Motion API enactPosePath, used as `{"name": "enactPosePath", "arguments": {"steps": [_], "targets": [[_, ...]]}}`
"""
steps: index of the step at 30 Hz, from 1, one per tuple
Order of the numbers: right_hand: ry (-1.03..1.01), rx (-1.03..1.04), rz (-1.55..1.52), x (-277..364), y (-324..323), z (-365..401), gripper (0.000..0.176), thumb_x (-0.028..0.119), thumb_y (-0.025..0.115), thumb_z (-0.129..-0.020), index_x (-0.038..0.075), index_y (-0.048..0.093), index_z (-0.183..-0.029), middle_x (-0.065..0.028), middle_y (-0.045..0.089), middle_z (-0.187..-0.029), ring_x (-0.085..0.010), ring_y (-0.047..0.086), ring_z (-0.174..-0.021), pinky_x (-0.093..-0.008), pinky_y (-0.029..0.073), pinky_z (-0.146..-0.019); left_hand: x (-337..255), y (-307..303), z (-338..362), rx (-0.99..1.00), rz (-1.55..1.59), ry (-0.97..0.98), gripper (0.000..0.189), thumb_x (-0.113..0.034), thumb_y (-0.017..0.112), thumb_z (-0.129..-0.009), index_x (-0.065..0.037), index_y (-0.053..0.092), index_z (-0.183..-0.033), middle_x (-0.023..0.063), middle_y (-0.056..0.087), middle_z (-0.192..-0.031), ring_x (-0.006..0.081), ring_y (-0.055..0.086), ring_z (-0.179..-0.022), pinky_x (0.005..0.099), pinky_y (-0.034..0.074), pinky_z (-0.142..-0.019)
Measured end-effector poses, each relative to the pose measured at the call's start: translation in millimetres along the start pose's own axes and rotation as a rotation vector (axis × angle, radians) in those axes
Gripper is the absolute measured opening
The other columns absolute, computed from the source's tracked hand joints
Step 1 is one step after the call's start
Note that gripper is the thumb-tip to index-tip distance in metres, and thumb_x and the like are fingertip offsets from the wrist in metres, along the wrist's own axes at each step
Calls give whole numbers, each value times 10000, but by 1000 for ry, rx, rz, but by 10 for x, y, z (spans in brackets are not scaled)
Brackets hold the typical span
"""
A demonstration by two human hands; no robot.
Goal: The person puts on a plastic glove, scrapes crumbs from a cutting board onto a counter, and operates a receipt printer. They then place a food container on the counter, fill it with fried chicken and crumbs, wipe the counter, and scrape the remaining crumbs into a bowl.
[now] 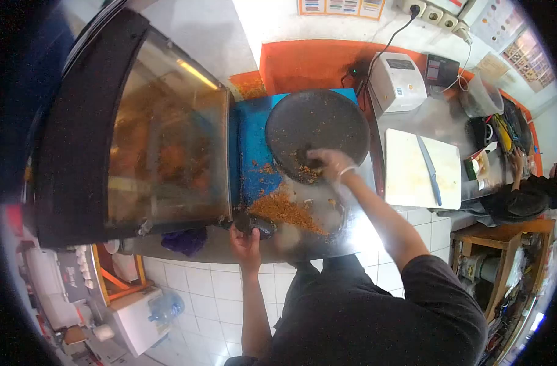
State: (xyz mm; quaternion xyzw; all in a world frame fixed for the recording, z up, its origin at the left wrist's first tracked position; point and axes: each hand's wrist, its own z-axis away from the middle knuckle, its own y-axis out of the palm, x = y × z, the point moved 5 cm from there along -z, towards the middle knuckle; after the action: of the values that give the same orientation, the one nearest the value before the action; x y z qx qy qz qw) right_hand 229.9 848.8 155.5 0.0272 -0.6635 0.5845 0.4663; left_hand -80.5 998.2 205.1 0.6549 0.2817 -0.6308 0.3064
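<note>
My left hand (247, 245) is closed around a dark, blunt stone pestle (261, 227), held low at the counter's front edge beside the glass case. Brown crumbs (284, 211) lie heaped just beyond it. My right hand (331, 162), in a clear plastic glove, reaches over the near rim of a wide, round, dark stone mortar (321, 119). Its fingers are curled and slightly blurred, with something dark at their tips that I cannot make out. More crumbs cling to the mortar near those fingers. The mortar rests on a blue surface (254, 131).
A glass-fronted display case (168, 134) stands close on the left. On the right, a knife (430, 171) lies across a white cutting board (406, 165), with a white printer (398, 82) behind. Another person's hand (518, 163) works at the far right.
</note>
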Motion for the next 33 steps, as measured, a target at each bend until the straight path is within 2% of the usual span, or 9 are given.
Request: {"name": "enactPosePath", "arguments": {"steps": [5,9,11,13,15,22,27,31,33], "targets": [[-170,-70,-399,517,311,75,587,-106,528,-677,129,622,-1206,-111,596,-1281,-271,595,-1128,-353,464,-968,22,-339,79,60,96,-51,453,-98,649,-891,-13,432,-1280,72,552,-1198,159,526,-1083,300,396,-963],[206,-294,-558,294,-456,-298,524,-84,477,-737,124,633,-1193,-112,629,-1233,-262,633,-1032,-306,485,-907,-154,-554,234,-9,44,-112,468,-58,652,-880,-10,424,-1286,79,541,-1221,173,521,-1099,311,396,-976],[3,-476,-5,-111,-830,-580,472,33,498,-797,90,578,-1258,-162,584,-1274,-307,574,-1147,-352,436,-1008,-209,-650,385,-35,75,-84,484,-41,670,-863,-10,426,-1280,88,531,-1237,182,518,-1108,326,393,-992],[101,-496,563,-470,-838,-754,492,121,559,-797,50,537,-1283,-164,488,-1376,-282,426,-1314,-370,362,-1080,-342,-686,563,-82,-86,-109,479,-50,687,-853,-10,443,-1263,88,532,-1223,184,519,-1104,333,395,-997],[30,-579,540,-679,-621,-870,505,68,555,-770,70,540,-1274,-159,491,-1371,-297,451,-1291,-373,376,-1070,-152,-801,773,-125,-55,-117,474,-43,686,-850,-10,449,-1259,85,534,-1209,185,519,-1102,332,399,-993],[-68,-42,-217,356,186,-325,614,-145,446,-649,91,595,-1195,-114,563,-1311,-306,505,-1243,-364,381,-1073,-82,-744,905,-144,-74,-158,455,-115,691,-864,-15,459,-1243,78,544,-1166,187,523,-1090,341,421,-958],[-374,-14,-476,552,114,13,616,-152,429,-631,67,599,-1181,-105,599,-1271,-279,522,-1231,-371,360,-1091,-237,-549,695,-175,39,-160,459,-56,678,-865,-8,449,-1260,82,535,-1195,193,526,-1103,340,418,-974],[-126,-401,-386,-5,-534,-498,565,-105,420,-669,69,609,-1172,-147,589,-1281,-286,530,-1223,-353,354,-1083,-390,-502,620,-160,15,-109,480,-67,682,-861,-8,444,-1273,85,540,-1201,196,531,-1097,338,419,-971],[9,-417,-431,-355,-653,-897,568,-78,467,-688,93,592,-1215,-147,543,-1336,-305,522,-1226,-337,373,-1069,-425,-545,659,-184,11,-102,494,-81,692,-856,-10,444,-1278,82,544,-1197,196,531,-1094,337,418,-969]]}}
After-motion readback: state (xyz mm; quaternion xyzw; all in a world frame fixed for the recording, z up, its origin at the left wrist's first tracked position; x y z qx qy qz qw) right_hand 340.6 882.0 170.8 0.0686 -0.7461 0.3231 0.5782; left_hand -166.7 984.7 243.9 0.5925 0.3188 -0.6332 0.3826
